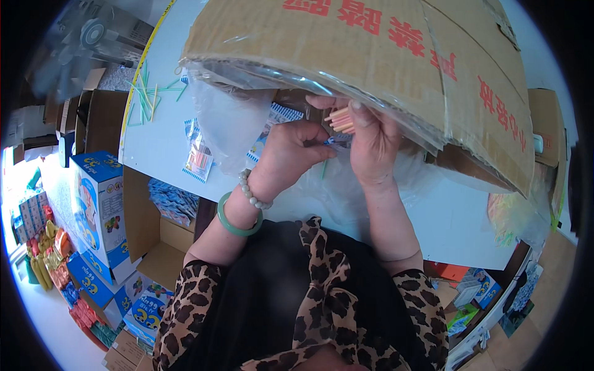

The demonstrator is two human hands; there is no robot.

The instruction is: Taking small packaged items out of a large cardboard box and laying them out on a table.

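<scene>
My right hand [375, 145] is closed around a small bundle of thin pink and cream sticks [340, 120], under the edge of a big cardboard box. Beside it, my left hand [291, 147] pinches the edge of a small clear wrapper with blue print [337, 143], just below the stick ends. A green bangle and a beaded bracelet are on my left wrist. To the left of that hand lies a filled packet [198, 159] showing pink sticks inside. Another blue-and-white packet [286, 114] lies behind my left hand, partly covered by it.
The tilted cardboard box [346, 46], lined with clear plastic [226, 123], overhangs the white table [167, 133]. Loose green sticks [148, 98] lie at the table's left. An open carton [162, 238] holds blue packets [173, 199]; blue printed boxes [99, 204] stand left. A bag of coloured sticks [510, 216] hangs right.
</scene>
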